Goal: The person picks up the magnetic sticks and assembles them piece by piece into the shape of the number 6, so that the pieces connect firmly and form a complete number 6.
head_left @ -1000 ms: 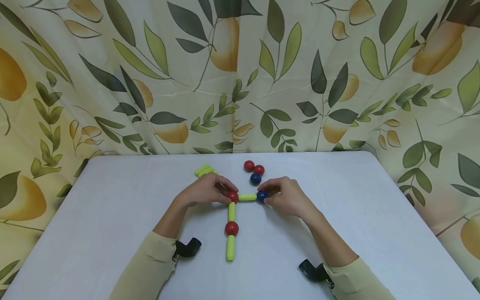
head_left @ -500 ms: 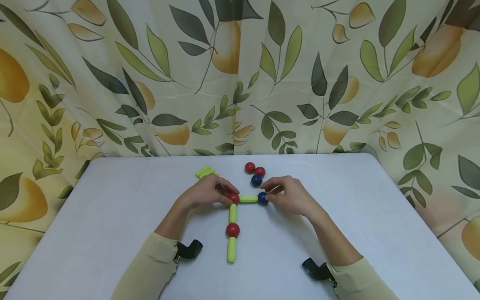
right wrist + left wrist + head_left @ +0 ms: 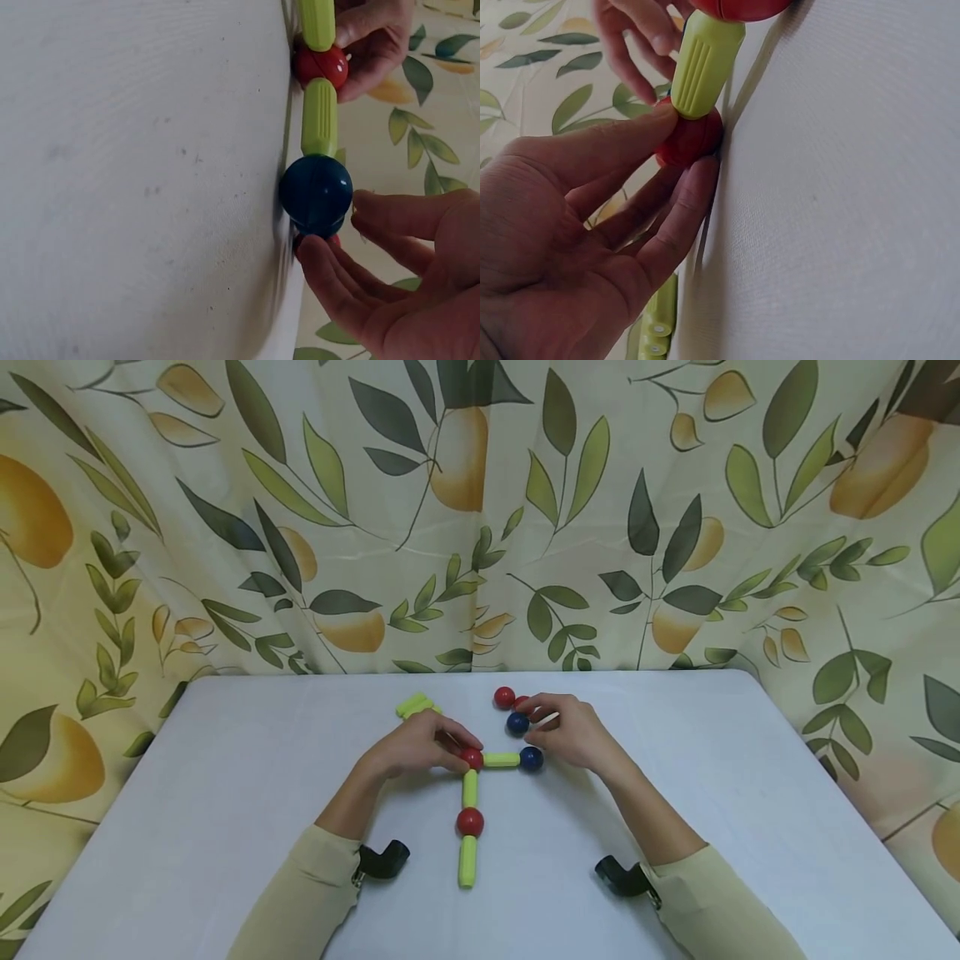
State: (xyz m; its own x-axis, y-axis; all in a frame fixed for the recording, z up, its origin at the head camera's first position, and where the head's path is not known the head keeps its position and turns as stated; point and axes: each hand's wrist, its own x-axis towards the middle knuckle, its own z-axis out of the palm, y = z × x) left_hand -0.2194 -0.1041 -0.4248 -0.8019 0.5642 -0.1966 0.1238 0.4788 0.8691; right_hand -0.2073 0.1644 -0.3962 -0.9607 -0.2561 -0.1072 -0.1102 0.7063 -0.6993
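Observation:
My left hand [image 3: 423, 745] pinches a red ball [image 3: 688, 139] between thumb and fingertips. That ball forms the corner of an L-shaped chain of lime-green sticks and balls on the table. One green stick [image 3: 501, 760] runs right from it to a blue ball [image 3: 532, 759]. Toward me, a second green stick [image 3: 709, 64] leads to another red ball [image 3: 470, 822], then a last stick [image 3: 467, 862]. My right hand [image 3: 566, 731] is just beyond the chain's blue ball, thumb and finger spread beside a loose blue ball [image 3: 517, 724]. In the right wrist view the chain's blue ball partly covers the loose one.
Two loose red balls lie behind the loose blue one; the left red ball [image 3: 504, 697] shows whole, the other is partly behind my right fingers. Several green sticks [image 3: 415, 703] lie beyond my left hand. A leaf-patterned curtain [image 3: 300, 527] hangs behind the white table [image 3: 225, 793].
My right hand has let go of the blue ball at the chain's end and moved away from me to the loose blue ball. My left hand keeps its pinch on the corner red ball.

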